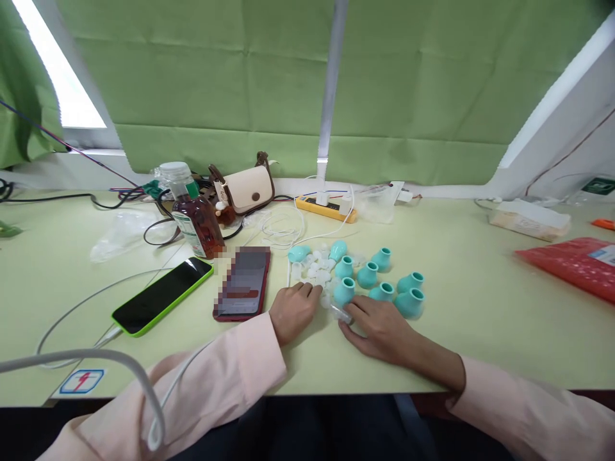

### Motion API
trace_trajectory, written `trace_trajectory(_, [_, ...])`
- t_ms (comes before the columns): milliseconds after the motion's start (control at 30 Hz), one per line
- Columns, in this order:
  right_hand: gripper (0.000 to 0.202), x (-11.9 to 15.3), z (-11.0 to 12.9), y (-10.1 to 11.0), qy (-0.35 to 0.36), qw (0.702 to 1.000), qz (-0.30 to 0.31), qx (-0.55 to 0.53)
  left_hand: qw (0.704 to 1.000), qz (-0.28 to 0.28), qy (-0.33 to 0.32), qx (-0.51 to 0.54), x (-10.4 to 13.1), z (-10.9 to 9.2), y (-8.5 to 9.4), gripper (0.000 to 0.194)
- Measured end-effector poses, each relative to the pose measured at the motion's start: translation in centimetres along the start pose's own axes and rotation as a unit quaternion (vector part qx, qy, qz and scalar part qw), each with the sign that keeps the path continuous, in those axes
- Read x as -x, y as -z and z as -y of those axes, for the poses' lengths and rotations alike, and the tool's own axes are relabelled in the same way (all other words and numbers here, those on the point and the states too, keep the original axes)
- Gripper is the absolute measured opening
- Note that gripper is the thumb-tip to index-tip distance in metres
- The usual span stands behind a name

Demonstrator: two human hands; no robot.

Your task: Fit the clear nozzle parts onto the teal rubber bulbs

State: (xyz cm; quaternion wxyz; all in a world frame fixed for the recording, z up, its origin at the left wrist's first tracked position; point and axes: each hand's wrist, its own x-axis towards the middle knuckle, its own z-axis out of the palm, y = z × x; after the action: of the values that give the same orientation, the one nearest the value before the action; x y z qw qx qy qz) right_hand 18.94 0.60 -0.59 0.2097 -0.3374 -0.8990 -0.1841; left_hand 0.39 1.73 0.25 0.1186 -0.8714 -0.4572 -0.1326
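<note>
Several teal bulb-shaped pieces [368, 274] with round openings stand on the pale green table, and a few lie on their sides. Left of them is a loose pile of small translucent white pieces [314, 269]. My left hand [295, 310] rests at the near edge of this pile, fingers curled down; whatever its fingertips hold is hidden. My right hand [379, 326] pinches a clear, tube-like piece [341, 313] between thumb and fingers, just in front of the nearest teal piece.
A red-cased phone [244, 285] and a green-cased phone [163, 296] lie to the left, with a bottle [196, 221] behind. A handbag [247, 190], white cables and a yellow power strip [325, 209] are at the back. Red packaging [576, 262] lies far right.
</note>
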Motion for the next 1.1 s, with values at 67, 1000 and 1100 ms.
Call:
trace_trajectory(67, [0.014, 0.1, -0.2, 0.0, 0.003, 1.0, -0.01, 0.007, 1.0, -0.022, 0.0, -0.004, 0.6, -0.3, 0.2, 0.026])
trace_trajectory(1000, [0.056, 3.2, -5.7, 1.4, -0.085, 0.99, -0.073, 0.087, 0.978, -0.07, -0.127, 0.149, -5.2, -2.3, -2.1, 0.048])
trace_trajectory(1100, [0.046, 3.5, -6.4, 0.9, -0.073, 0.992, -0.074, 0.067, 0.972, -0.089, -0.14, 0.169, -4.9, -2.3, -1.8, 0.034])
